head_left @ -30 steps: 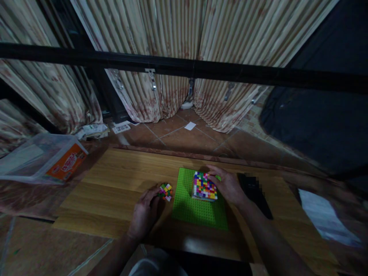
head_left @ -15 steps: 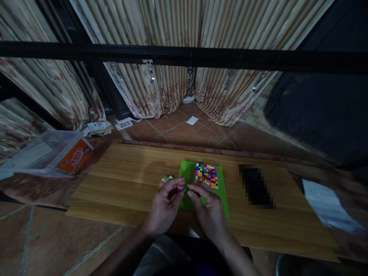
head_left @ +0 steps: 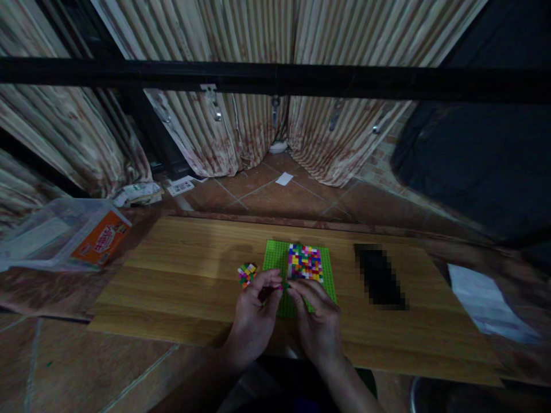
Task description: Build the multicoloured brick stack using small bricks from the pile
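A green studded baseplate [head_left: 275, 258] lies on the wooden table [head_left: 185, 275], carrying a square block of many-coloured small bricks [head_left: 305, 263] at its far right. A small loose cluster of coloured bricks [head_left: 247, 273] sits on the wood just left of the plate. My left hand [head_left: 253, 312] and my right hand [head_left: 316, 318] meet over the plate's near edge. Their fingertips are pinched together around a tiny piece [head_left: 283, 286] too small to name.
A dark flat object [head_left: 379, 275] lies right of the plate. A clear plastic box with an orange label [head_left: 64, 232] sits off the table's left end. White paper [head_left: 484, 304] lies at the right. Curtains and a black bar cross the background.
A second ago my left hand was at the small brick cluster and my right hand on the coloured block. Both drew back and met in a pinch at the plate's near edge.
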### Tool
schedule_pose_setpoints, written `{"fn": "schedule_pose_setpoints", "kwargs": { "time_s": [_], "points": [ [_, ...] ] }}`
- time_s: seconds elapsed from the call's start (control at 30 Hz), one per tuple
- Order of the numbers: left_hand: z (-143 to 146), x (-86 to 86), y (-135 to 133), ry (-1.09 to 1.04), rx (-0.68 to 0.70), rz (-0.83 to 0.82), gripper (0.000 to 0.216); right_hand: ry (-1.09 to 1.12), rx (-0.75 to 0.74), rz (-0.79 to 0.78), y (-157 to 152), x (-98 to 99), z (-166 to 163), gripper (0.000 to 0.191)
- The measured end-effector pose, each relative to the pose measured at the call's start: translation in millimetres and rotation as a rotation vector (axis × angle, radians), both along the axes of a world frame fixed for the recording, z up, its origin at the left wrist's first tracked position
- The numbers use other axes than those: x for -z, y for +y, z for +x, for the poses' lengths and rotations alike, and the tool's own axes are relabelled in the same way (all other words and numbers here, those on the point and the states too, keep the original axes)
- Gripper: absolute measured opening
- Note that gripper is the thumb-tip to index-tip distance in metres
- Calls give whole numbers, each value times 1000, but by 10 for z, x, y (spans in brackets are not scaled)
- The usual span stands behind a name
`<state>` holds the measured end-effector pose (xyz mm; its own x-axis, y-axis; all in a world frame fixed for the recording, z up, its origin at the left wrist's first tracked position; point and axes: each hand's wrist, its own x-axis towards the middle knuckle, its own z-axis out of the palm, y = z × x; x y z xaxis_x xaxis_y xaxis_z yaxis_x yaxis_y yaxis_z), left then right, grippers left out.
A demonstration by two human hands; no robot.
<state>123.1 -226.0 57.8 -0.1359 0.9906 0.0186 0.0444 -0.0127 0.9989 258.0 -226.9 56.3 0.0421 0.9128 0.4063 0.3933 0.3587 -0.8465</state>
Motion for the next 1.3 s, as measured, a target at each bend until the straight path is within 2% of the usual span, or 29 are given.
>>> {"fn": "schedule_pose_setpoints", "kwargs": {
  "time_s": [0.17,0.3,0.4,0.5,0.63,0.73,0.87,1.07,1.3],
  "points": [
    [-74,95,21,2,-16,-17,29,310,53,-183,180,-43,155,16],
    [-151,166,31,43,-8,-34,29,671,4,-395,252,-91,207,19],
    [-190,219,45,58,-7,-45,30,889,-47,-498,266,-132,230,19],
    [-233,274,59,66,-13,-52,30,997,-55,-553,300,-157,303,20],
    [-321,336,67,98,-11,-50,28,1018,9,-527,422,-132,468,23],
    [-388,373,66,89,-7,-62,28,896,104,-458,562,-86,580,25],
    [-436,399,63,61,-10,-81,29,525,177,-353,750,-37,683,23],
    [-448,370,65,65,-37,-101,28,-93,49,-134,948,-51,752,22],
    [-473,379,76,58,-43,-108,30,-483,-65,-21,1075,-45,741,33]
  ]
}}
